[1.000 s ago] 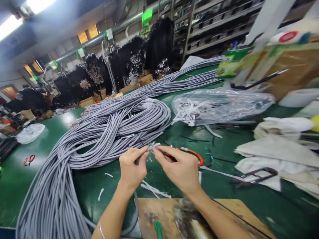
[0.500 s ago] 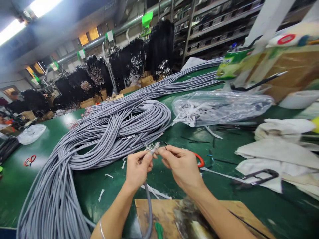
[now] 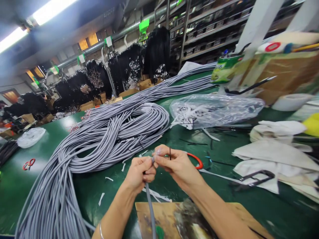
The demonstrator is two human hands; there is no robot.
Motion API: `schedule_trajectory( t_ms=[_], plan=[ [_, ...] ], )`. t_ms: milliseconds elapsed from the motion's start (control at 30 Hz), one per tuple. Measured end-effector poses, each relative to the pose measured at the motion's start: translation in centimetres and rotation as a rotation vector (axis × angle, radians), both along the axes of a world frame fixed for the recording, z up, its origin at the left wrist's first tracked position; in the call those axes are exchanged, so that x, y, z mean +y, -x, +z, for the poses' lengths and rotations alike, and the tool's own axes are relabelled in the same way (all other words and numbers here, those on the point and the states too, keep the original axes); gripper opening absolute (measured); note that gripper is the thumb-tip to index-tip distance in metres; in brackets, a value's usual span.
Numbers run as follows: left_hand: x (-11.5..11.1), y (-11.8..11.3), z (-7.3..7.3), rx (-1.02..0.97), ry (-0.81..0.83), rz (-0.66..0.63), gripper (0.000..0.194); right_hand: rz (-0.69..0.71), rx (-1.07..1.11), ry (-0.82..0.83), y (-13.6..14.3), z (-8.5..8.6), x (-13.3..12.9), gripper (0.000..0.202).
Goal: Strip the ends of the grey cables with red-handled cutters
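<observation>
My left hand [image 3: 142, 171] is closed round a grey cable [image 3: 150, 205] just below its end; the cable hangs down over the wooden board. Right at the cable's end, the fingers of my right hand [image 3: 171, 162] pinch together and cover the tip. A thin dark strip stands up by the right fingers. Behind the right hand shows the red handle of a tool [image 3: 198, 161], partly covered. White paper-like strips [image 3: 158, 196] lie on the green table under the hands.
Big bundles of grey cable [image 3: 99, 142] fill the left and middle of the green table [image 3: 89, 189]. A clear plastic bag [image 3: 219, 109] of white strips lies behind my hands. White gloves [image 3: 276, 152] are at right, red-handled scissors [image 3: 29, 163] far left, a stained wooden board [image 3: 144, 215] in front.
The frayed cable end with white strands, visible before, is now covered by my right fingers. My right hand has turned and closed over the tip. The left hand keeps its hold slightly lower.
</observation>
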State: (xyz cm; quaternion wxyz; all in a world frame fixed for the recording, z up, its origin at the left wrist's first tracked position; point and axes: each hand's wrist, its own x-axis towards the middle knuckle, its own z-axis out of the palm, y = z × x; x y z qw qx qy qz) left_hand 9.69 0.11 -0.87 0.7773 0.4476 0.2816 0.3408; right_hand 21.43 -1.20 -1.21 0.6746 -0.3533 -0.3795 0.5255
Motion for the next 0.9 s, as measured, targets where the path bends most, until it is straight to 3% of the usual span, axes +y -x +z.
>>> schedule_trajectory(
  t_ms=[100, 333, 467, 567, 667, 767, 900],
  plan=[
    [-0.1, -0.3, -0.1, -0.052, -0.021, 0.045, 0.048, -0.089, 0.055, -0.001, 0.7, 0.0, 0.0, 0.039],
    [-0.3, -0.2, 0.1, -0.044, -0.11, 0.068, 0.048, 0.136, 0.142, 0.103, 1.2, 0.1, -0.2, 0.042],
    [-0.1, 0.2, 0.3, 0.057, -0.187, 0.09, 0.049, 0.013, 0.036, 0.062, 0.8, -0.2, -0.1, 0.039],
    [0.1, 0.6, 0.3, 0.029, -0.13, 0.035, 0.048, -0.063, -0.043, -0.08, 0.0, 0.0, -0.4, 0.033],
    [0.3, 0.8, 0.3, -0.019, -0.06, -0.082, 0.048, 0.057, -0.115, -0.154, -0.6, 0.3, -0.8, 0.046],
    [0.4, 0.8, 0.2, -0.052, 0.007, -0.187, 0.047, 0.142, -0.057, -0.092, -0.8, 0.3, -0.8, 0.05],
    [0.3, 0.5, -0.1, -0.114, 0.061, -0.198, 0.046, 0.019, 0.053, 0.017, -0.2, 0.1, -0.4, 0.038]
  ],
)
